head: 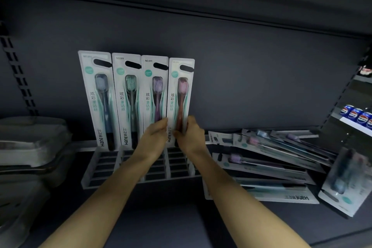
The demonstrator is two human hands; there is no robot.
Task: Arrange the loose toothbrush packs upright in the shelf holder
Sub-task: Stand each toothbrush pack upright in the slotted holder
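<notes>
Cardboard stiffness helps you: the pink pack (pixel 180 94), light and flat, stands at the holder's (pixel 112 169) one o'clock corner, both hands (pixel 156 137) (pixel 190 137) with fingers pinching its lower edges, the safest hold.

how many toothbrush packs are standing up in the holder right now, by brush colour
blue pack: 1
green pack: 1
purple pack: 1
pink pack: 1
total standing in the holder: 4
</notes>
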